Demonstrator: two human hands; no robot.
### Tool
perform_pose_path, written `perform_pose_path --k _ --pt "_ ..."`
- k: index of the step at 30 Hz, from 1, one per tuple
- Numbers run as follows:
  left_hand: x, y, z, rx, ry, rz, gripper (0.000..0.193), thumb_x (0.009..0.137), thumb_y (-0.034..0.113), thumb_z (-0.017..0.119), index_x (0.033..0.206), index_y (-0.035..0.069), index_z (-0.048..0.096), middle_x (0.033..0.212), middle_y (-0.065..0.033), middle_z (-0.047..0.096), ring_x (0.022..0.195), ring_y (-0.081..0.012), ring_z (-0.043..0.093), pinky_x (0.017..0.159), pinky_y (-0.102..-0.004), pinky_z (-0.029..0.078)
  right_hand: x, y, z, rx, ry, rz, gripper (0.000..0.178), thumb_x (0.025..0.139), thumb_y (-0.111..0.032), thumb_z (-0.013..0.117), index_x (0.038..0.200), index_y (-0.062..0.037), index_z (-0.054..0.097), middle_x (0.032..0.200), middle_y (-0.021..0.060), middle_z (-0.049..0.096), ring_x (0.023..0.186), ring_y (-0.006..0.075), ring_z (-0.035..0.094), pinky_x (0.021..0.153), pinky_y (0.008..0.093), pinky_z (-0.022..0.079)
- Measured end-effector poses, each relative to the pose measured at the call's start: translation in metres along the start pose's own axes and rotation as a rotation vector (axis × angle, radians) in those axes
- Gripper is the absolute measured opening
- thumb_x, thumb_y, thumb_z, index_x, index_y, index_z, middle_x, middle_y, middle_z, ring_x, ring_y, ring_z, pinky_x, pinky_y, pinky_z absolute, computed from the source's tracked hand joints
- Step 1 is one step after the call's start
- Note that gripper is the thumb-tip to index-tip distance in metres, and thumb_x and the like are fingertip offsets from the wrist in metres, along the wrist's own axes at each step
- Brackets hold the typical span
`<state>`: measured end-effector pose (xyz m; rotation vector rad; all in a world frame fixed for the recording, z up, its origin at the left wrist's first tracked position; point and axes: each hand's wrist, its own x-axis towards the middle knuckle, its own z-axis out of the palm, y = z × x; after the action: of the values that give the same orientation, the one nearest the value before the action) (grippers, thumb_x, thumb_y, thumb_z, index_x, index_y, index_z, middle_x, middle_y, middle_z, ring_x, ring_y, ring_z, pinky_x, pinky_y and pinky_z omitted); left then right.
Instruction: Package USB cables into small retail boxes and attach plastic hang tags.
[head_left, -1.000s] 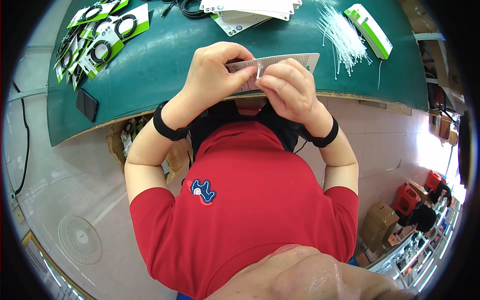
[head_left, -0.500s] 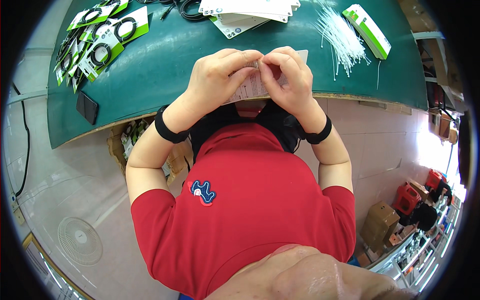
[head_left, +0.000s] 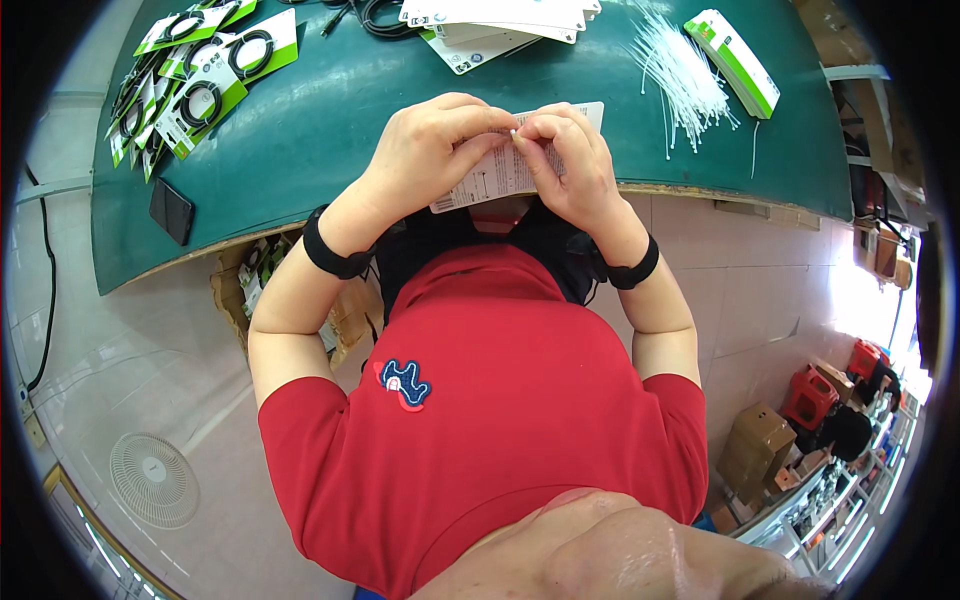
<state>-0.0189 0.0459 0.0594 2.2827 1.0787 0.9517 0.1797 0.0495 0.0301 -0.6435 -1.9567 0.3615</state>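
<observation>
My left hand (head_left: pixel 430 150) and my right hand (head_left: pixel 572 160) meet fingertip to fingertip over the table's near edge. Between them, thumbs and forefingers pinch a small white cable tie (head_left: pixel 515 133), of which only a bit shows. Under the hands lies a white printed card (head_left: pixel 490 182), its back facing up, tilted across the edge. Fingers cover much of the card, and whatever is on its other side is hidden.
Loose white cable ties (head_left: pixel 685 85) lie to the right beside a green-and-white stack of cards (head_left: pixel 735 65). Flat white cards (head_left: pixel 495 15) and black cable (head_left: pixel 385 22) sit at the back. Carded coiled cables (head_left: pixel 200 105) pile up left, near a black phone (head_left: pixel 172 212).
Both hands have shifted slightly, with fingertips still together. More of the printed card now shows below and beside them, and a white bit has come into sight between the fingers.
</observation>
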Motion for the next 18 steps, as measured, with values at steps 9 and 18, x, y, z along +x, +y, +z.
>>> perform_pose_path --k 9,18 --pt "-0.0006 0.0020 -0.0031 -0.068 -0.001 0.056 0.018 0.086 0.005 0.065 0.103 0.003 0.069 0.096 -0.0127 0.067 0.083 -0.0245 0.066 0.072 -0.0310 0.053 -0.0005 -0.0008 0.0021 -0.021 0.036 -0.011 0.015 0.083 -0.002 0.067 0.092 -0.0016 0.055 0.085 0.0132 0.062 0.074 0.0291 0.061 0.064 0.0357 0.051" --pt "-0.0005 -0.0044 0.0008 -0.057 0.036 0.081 0.017 0.085 0.005 0.065 0.101 0.003 0.070 0.094 -0.0117 0.068 0.081 -0.0227 0.066 0.071 -0.0301 0.053 -0.0020 -0.0011 0.0035 0.050 0.051 -0.058 0.015 0.082 0.001 0.065 0.092 -0.0009 0.055 0.085 0.0130 0.061 0.076 0.0284 0.062 0.067 0.0345 0.052"
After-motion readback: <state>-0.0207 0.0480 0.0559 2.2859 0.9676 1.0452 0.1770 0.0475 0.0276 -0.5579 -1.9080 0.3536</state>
